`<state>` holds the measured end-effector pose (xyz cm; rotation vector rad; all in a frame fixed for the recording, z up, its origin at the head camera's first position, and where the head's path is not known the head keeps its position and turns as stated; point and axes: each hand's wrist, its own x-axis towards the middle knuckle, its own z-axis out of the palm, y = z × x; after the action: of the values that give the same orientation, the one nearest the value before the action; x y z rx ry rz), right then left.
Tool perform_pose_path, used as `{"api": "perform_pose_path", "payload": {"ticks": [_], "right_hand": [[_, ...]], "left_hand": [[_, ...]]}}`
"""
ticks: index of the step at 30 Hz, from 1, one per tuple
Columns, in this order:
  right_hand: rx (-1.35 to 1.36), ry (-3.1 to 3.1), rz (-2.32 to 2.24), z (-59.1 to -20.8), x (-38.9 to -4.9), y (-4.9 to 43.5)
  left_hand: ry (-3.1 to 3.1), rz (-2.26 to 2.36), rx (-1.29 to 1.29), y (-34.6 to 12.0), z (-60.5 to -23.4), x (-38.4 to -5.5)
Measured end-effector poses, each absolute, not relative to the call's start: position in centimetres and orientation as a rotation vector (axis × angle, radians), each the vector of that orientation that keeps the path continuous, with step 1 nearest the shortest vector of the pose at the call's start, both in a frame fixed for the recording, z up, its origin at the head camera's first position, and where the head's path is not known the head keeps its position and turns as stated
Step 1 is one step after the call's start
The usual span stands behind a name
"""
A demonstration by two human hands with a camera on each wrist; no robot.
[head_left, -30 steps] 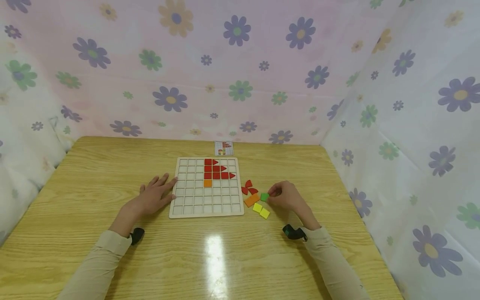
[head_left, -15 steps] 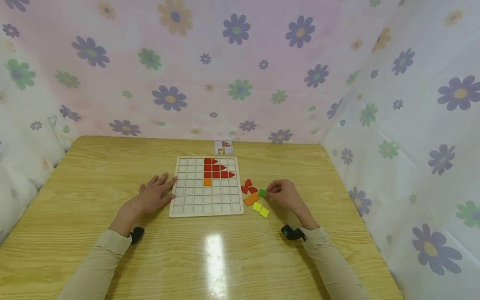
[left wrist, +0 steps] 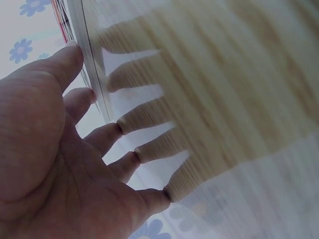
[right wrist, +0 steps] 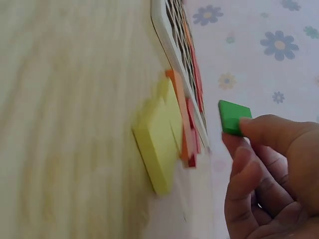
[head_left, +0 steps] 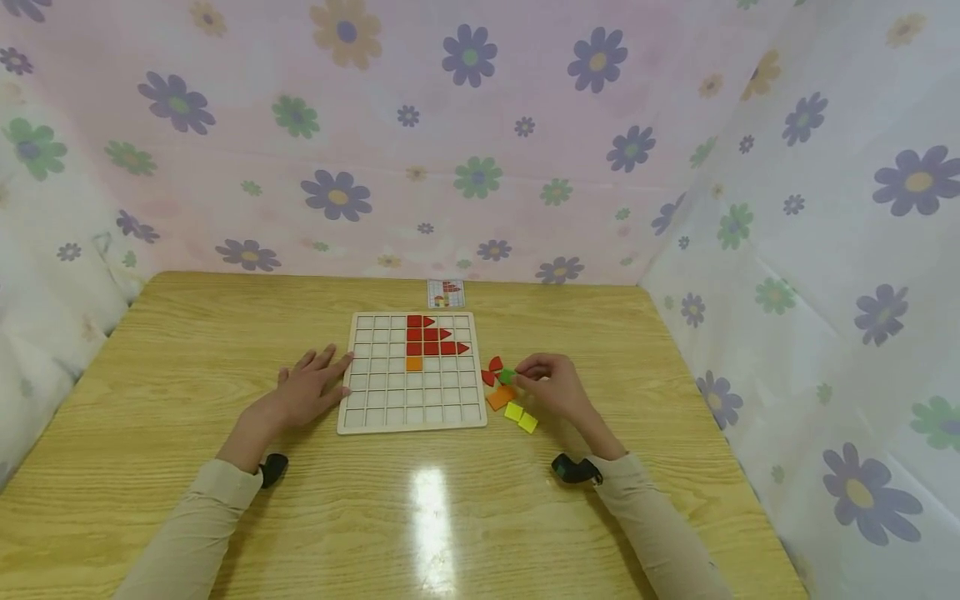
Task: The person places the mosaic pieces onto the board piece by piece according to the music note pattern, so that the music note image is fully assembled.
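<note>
The right hand (head_left: 557, 387) pinches a smooth green square tile (right wrist: 230, 115) over the wood-grained table (head_left: 315, 517), right of the pale gridded board (head_left: 378, 379) — its cells hold red squares (head_left: 415, 335), red triangles (head_left: 446, 334), one orange square (head_left: 414, 364). The left hand (head_left: 303, 398) — fingers spread — touches its edge.

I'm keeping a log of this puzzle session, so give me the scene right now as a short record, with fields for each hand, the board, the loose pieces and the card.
Left hand: fingers spread, at the left edge of the board
Right hand: pinches a green tile
On board: three rows of red tiles, with one orange square below
Loose, right of board: two yellow squares, orange, and red pieces
Card: behind the board, printed, details too small to read
</note>
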<state>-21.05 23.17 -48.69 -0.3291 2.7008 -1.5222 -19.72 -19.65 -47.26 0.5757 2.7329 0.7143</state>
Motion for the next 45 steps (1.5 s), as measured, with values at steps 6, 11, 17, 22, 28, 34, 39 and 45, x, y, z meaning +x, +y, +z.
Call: {"api": "perform_pose_path", "payload": {"ticks": [6, 11, 17, 22, 28, 34, 39, 45], "right_hand": [[-0.354, 2.567, -1.623, -49.6, -20.7, 21.3], [-0.423, 2.478, -1.661, -50.0, -20.2, 19.9], [-0.412, 2.443, -1.706, -49.4, -19.0, 17.3], [-0.379, 2.452, -1.724, -49.7, -18.4, 15.4], [-0.381, 2.487, -1.703, -50.3, -18.4, 13.8], [-0.374, 2.544, -1.679, -50.5, -19.4, 12.1], [-0.357, 2.568, -1.671, -49.1, -19.9, 10.3], [-0.33, 2.61, -1.636, -50.4, -21.3, 9.2]], "left_hand": [[2.729, 0.722, 0.568, -19.6, -47.3, -19.7], [2.72, 0.74, 0.577, -19.6, -47.2, -19.7], [2.72, 0.738, 0.567, -19.6, -47.3, -19.7], [2.724, 0.727, 0.571, -19.7, -47.5, -19.7], [2.722, 0.735, 0.563, -19.6, -47.5, -19.7], [2.727, 0.72, 0.562, -19.7, -47.5, -19.8], [2.725, 0.722, 0.567, -19.8, -47.6, -19.8], [2.711, 0.749, 0.566, -19.9, -47.6, -19.9]]}}
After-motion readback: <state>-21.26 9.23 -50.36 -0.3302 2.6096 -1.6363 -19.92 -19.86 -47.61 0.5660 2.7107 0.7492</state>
